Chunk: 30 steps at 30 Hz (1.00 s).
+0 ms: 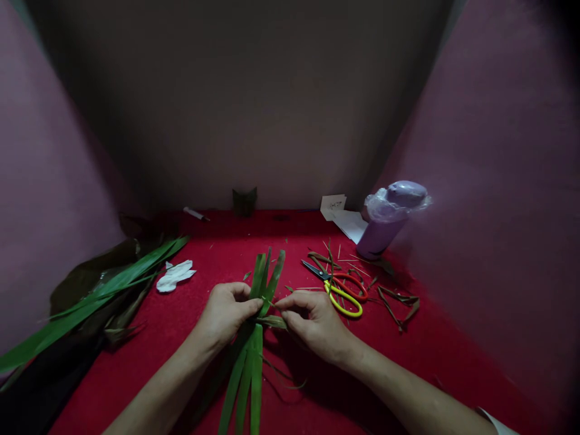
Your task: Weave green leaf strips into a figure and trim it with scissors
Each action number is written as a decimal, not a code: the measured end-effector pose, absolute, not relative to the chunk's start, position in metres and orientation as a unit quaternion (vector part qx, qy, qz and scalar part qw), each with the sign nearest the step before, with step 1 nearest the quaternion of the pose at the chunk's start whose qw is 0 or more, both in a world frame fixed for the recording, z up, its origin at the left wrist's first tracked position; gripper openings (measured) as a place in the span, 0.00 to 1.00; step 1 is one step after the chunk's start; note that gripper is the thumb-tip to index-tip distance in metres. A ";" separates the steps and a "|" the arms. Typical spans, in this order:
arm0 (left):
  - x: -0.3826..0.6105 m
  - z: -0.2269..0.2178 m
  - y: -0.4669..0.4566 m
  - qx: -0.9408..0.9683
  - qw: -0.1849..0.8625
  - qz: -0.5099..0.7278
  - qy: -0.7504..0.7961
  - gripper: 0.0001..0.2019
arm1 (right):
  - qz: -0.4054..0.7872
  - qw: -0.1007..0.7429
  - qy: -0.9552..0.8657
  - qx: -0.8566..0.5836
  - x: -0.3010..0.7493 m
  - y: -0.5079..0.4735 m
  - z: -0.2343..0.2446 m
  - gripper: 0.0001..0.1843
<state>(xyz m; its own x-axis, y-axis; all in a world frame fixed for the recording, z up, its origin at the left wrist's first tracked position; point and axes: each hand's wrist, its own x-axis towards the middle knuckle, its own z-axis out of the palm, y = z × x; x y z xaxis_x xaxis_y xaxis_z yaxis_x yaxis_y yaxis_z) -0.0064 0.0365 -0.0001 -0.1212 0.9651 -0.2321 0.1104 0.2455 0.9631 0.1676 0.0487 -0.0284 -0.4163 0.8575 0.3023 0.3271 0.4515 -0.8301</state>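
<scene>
Several long green leaf strips (251, 356) lie bundled lengthwise on the red cloth (190, 326), their tips fanning out towards the back. My left hand (226, 313) is closed round the bundle at its middle, thumb pressing on the strips. My right hand (312, 320) pinches a thin leaf strip that crosses the bundle just right of the left thumb. Both hands touch the bundle at the same spot.
Scissors (341, 290) with red and yellow handles lie right of the hands among leaf trimmings (399, 299). A purple bottle (389, 220) under a plastic bag stands at the back right beside white papers (344, 217). More long leaves (99, 290) and crumpled white paper (174, 275) lie left.
</scene>
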 end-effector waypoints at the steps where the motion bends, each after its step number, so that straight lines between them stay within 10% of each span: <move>1: -0.007 0.000 0.036 0.434 0.505 0.426 0.613 0.09 | 0.351 0.382 -0.760 -0.391 0.168 0.049 -0.028 0.14; 30: -0.011 -0.008 0.038 0.428 0.532 0.404 0.608 0.09 | 0.327 0.395 -0.766 -0.389 0.168 0.047 -0.026 0.14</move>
<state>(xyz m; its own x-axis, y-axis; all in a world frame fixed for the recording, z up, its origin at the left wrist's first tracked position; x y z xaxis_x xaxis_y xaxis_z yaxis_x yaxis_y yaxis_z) -0.0106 0.0376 -0.0076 -0.0660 0.9515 -0.3006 0.0902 0.3057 0.9478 0.1682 0.0468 -0.0263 -0.3862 0.8534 0.3501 0.3373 0.4840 -0.8074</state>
